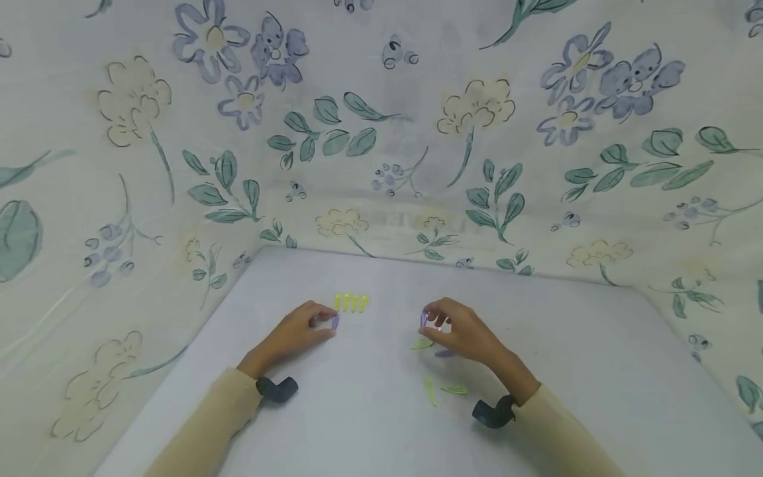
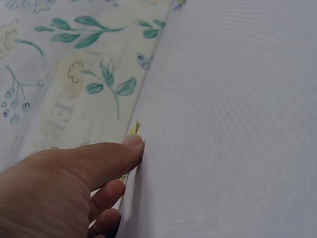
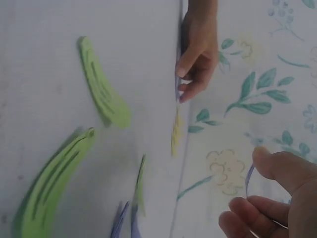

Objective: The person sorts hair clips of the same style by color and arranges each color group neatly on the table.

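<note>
Head view: left hand (image 1: 298, 328) pinches a purple clip (image 1: 335, 322) beside yellow clips (image 1: 351, 303), short of white table (image 1: 369, 411)'s far edge; right hand (image 1: 467, 332) pinches second purple clip (image 1: 424, 319) near green clips (image 1: 454, 390). Wide gap between hands; more tabletop rightward.

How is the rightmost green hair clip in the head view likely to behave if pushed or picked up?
The green hair clip is far smaller than the right hand, so probably light. Lying flat on the white tabletop, it would likely slide, not roll. Its slender shape may make pinching fiddly.
</note>
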Motion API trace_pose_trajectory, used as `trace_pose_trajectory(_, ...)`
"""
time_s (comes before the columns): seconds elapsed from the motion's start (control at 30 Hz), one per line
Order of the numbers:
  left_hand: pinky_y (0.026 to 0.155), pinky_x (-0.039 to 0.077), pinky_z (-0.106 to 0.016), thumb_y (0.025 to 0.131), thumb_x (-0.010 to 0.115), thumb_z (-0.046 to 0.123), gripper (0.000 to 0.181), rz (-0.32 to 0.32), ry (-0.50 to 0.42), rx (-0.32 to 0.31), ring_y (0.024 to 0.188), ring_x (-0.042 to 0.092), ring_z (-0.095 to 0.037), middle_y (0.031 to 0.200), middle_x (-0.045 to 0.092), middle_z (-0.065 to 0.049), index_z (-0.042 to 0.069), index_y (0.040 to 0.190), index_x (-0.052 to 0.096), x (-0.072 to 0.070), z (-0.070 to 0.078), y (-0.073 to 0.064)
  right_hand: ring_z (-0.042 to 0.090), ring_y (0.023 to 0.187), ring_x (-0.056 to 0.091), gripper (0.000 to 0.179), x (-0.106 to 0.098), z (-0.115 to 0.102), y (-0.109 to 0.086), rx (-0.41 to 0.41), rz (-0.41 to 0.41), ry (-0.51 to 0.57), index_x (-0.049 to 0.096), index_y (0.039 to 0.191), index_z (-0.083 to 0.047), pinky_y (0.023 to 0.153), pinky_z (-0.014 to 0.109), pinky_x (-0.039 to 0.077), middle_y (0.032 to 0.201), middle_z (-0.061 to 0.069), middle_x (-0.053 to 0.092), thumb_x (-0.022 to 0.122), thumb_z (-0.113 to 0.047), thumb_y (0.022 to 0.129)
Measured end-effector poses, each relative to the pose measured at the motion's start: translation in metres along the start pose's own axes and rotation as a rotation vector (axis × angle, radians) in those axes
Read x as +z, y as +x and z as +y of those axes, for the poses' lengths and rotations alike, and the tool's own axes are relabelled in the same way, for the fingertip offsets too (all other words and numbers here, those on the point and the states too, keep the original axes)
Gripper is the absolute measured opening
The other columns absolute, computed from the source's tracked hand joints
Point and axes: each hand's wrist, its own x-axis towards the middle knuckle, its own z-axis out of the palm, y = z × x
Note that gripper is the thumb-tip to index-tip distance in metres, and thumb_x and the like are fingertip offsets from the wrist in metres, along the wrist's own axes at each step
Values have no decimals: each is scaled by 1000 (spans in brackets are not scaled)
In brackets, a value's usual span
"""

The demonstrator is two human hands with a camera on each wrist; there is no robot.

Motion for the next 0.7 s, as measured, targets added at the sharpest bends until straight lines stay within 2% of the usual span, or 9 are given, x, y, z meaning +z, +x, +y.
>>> trace_pose_trajectory(0.27, 78, 43, -31, 87, 76, 37, 45, -3, 16, -12, 92, 51, -15, 114, 63, 5, 23, 129, 64, 2, 0, 1, 17, 94, 62, 38, 13, -24, 29, -72, -10, -27, 65, 119, -7, 83, 41, 56, 106, 4, 67, 76, -28, 89)
trace_pose_trajectory(0.5, 77, 43, -32, 87, 76, 36, 44, -1, 10, -12, 92, 51, -16, 114, 63, 4, 23, 128, 65, 1, 0, 1, 13, 94, 59, 40, 36, -43, 53, -24, -85, -3, 65, 121, -10, 78, 25, 52, 105, 0, 66, 75, -33, 89)
trace_pose_trajectory(0.7, 79, 45, -32, 88, 75, 40, 45, -21, 21, -19, 95, 53, -16, 117, 63, 4, 25, 129, 64, 3, -4, 6, 15, 94, 60, 41, 56, -53, 68, -26, -124, 45, 64, 122, -9, 81, 28, 54, 106, 3, 65, 74, -32, 90)
